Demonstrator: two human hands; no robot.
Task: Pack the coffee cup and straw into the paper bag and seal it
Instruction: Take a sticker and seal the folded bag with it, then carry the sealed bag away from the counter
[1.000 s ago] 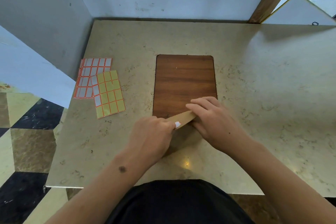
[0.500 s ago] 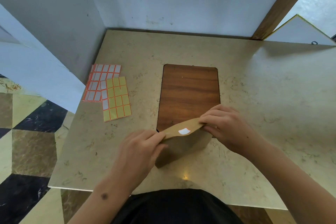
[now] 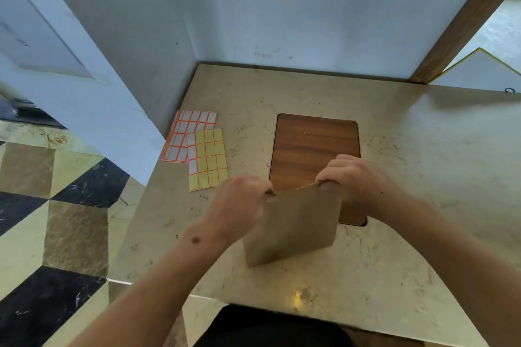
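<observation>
A brown paper bag (image 3: 293,227) stands upright on the marble table, its broad near face towards me and its top edge folded over. My left hand (image 3: 239,203) pinches the left end of that top edge. At the right end my right hand (image 3: 352,177) grips it with curled fingers. The coffee cup and the straw are not visible; the bag's inside is hidden. The white sticker on the fold is out of sight now.
Two label sticker sheets (image 3: 200,149), one white with orange lines and one yellow, lie at the table's left. A dark wooden board (image 3: 313,146) is set into the table (image 3: 423,177) behind the bag. Walls close off the far and left sides. The table's near edge is close to my body.
Both hands have lifted the bag's folded top upward, so the bag now stands taller. The white sticker on the fold has gone out of sight. My head has tilted up.
</observation>
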